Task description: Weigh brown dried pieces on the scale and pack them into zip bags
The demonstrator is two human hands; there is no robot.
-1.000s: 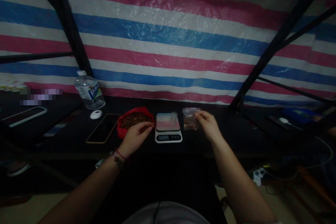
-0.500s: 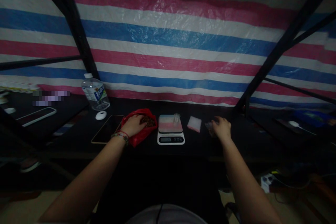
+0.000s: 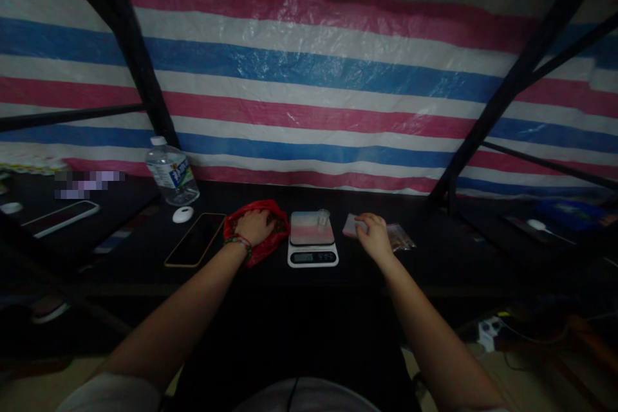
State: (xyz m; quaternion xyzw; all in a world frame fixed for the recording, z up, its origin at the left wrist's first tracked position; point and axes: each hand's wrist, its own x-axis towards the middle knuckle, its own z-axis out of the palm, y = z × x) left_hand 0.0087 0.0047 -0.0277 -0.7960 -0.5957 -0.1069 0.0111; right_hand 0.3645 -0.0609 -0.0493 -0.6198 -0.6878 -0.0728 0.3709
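My left hand [image 3: 255, 226] lies in a red plastic bag [image 3: 263, 250], fingers spread over small brown pieces whose kind I cannot make out. Just right of the bag sits a white digital kitchen scale [image 3: 313, 251] with a small clear cup [image 3: 323, 216] standing on its plate. My right hand [image 3: 374, 235] reaches over a stack of small clear plastic bags [image 3: 351, 225], its thumb and fingers apart at the stack's right edge. Beside that hand, a filled clear bag [image 3: 400, 238] with brownish contents rests on the table, partly hidden by the hand.
Left of the red bag lie a phone [image 3: 196, 240] and a white oval object [image 3: 183, 214]. Behind them stands a clear plastic bottle [image 3: 172, 174]. Another phone [image 3: 62, 219] is on the left table. Black metal posts [image 3: 140, 64] and a striped sheet [image 3: 309, 103] bound the back.
My right hand has moved left from the filled clear bag to the stack of small bags, leaving the filled one on the table. My left hand has spread flatter inside the red bag.
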